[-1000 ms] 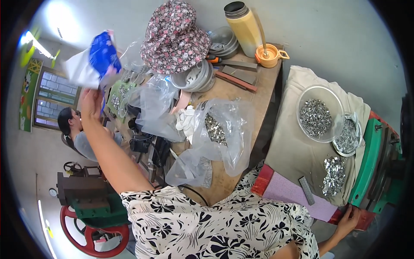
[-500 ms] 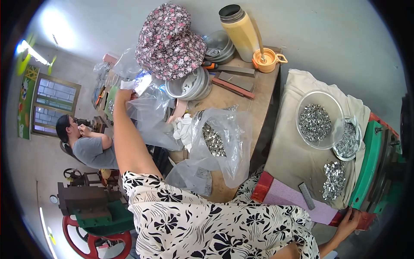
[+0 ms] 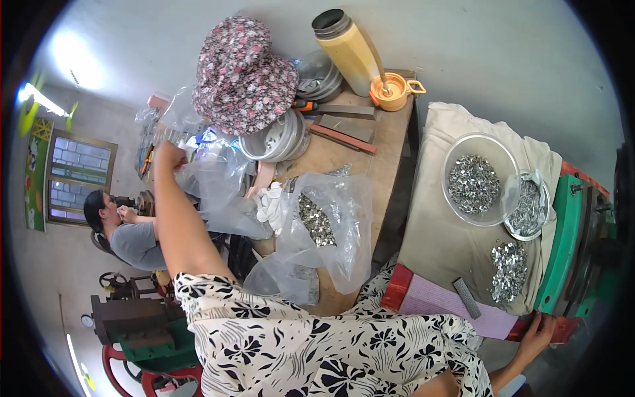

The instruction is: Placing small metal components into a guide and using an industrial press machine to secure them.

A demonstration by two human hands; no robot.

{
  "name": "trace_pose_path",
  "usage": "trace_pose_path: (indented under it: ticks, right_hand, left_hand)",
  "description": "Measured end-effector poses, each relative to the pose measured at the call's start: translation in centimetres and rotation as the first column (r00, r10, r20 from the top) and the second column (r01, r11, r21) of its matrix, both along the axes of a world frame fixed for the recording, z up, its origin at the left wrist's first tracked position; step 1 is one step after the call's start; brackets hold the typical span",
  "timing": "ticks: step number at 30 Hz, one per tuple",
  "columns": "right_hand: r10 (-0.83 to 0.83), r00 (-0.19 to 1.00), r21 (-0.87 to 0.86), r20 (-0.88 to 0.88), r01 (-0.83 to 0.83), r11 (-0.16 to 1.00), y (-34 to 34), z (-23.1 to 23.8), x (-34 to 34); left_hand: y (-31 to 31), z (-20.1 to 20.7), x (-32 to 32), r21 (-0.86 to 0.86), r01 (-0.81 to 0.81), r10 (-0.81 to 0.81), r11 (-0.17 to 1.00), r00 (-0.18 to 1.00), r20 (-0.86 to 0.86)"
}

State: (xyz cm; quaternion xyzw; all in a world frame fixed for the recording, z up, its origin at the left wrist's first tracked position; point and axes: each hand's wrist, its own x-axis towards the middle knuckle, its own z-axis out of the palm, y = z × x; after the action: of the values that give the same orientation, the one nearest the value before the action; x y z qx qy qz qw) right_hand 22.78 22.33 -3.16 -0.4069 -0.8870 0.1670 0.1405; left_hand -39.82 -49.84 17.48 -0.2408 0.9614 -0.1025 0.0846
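Observation:
At the far left of the bench my left hand [image 3: 170, 156] is raised with its fingers curled closed beside clear plastic bags [image 3: 215, 178]. What it holds, if anything, is hidden. Down at the right, my right hand [image 3: 534, 336] grips the edge of a red board [image 3: 566, 331], below a green metal machine part [image 3: 559, 245]. Close to that hand, a loose pile of shiny metal pieces [image 3: 509, 271] lies on a beige cloth [image 3: 440, 218]. A round clear tub [image 3: 473, 220] and a smaller bowl [image 3: 541, 228] hold more metal pieces.
An open plastic bag [image 3: 354, 258] of metal pieces lies on the wooden table [image 3: 390, 152]. Behind it stand stacked tubs [image 3: 297, 142], a floral hat [image 3: 241, 79] and a yellow flask [image 3: 354, 56]. A grey bar [image 3: 467, 298] rests on purple matting. A co-worker [image 3: 135, 241] sits at far left.
My left hand has moved left and slightly down, away from a white item among the bags. My view has shifted a little. The right hand stays at the red board.

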Motion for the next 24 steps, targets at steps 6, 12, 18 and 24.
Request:
trace_pose_path:
  ticks: [6, 12, 18, 24]
  right_hand:
    - [-0.04, 0.999, 0.038, 0.004, 0.04, 0.998, -0.1, 1.1, -0.2]
    - [-0.157, 0.963, -0.194, -0.219, 0.115, 0.974, -2.4, 3.6, -1.0]
    - [0.0, 0.908, -0.216, -0.42, -0.1, 0.971, -5.3, 5.2, -4.7]
    - [0.377, 0.86, -0.102, -0.344, -0.434, 0.895, -10.1, 5.1, -7.9]
  left_hand:
    - [13.5, 11.5, 2.2, 0.08, 0.539, -0.447, 0.839, 0.765, -0.464]
    - [34.8, 16.1, 16.7, 0.23, 0.938, -0.942, 0.259, 0.298, -0.157]
    - [54.6, 5.8, 28.4, 0.529, 0.811, -0.885, -0.251, -0.414, 0.214]
    - [62.9, -0.1, 31.4, 0.429, 0.659, -0.721, -0.618, -0.692, 0.024]
